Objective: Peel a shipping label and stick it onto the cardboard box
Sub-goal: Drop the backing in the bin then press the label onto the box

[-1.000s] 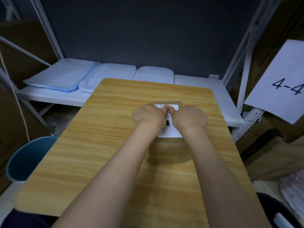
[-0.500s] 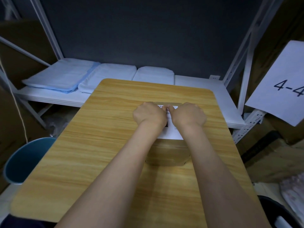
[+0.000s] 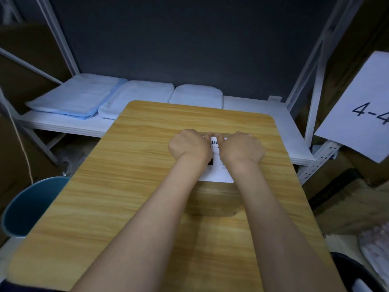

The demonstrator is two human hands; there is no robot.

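On the light wooden table, atop the brown cardboard box, lies the white printed shipping label. The left hand and right hand, fingers curled, press its far edge; smoothing outward should avoid bubbles.

One cardboard box, one shipping label, two hands, one table, one bin, three folded cloths

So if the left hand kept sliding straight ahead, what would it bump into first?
The left hand points away across the shipping label on the cardboard box. Past the box's far edge, bare table follows, so the white pillow on the shelf probably comes first; depth is unclear.
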